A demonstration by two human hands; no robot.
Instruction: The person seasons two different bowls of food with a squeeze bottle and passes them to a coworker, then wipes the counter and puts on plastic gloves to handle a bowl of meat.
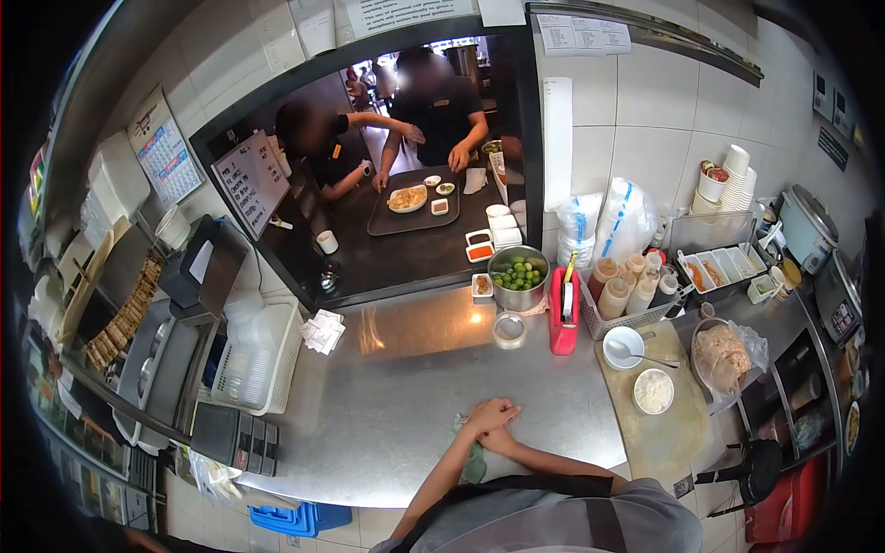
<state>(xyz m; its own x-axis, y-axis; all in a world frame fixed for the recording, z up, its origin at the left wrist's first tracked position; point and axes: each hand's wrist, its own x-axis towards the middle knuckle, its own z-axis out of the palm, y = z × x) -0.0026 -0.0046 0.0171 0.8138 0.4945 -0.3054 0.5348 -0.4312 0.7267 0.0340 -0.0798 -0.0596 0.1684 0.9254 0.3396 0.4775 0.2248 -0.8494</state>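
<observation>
My two hands rest together on the steel counter [387, 387] near its front edge. My left hand [489, 415] lies on top, fingers folded over my right hand [504, 441], which is mostly covered. Neither visibly holds an object. A green cloth [473, 464] lies on the counter just under my wrists and forearms. Whether my right hand touches the cloth is not clear.
A metal bowl of limes [519, 274], a red dispenser [562, 323] and a basket of squeeze bottles [627, 297] line the back. At right a cutting board [678, 433] bears a rice bowl [654, 391]. Two people stand at a tray [383, 221] beyond the pass window.
</observation>
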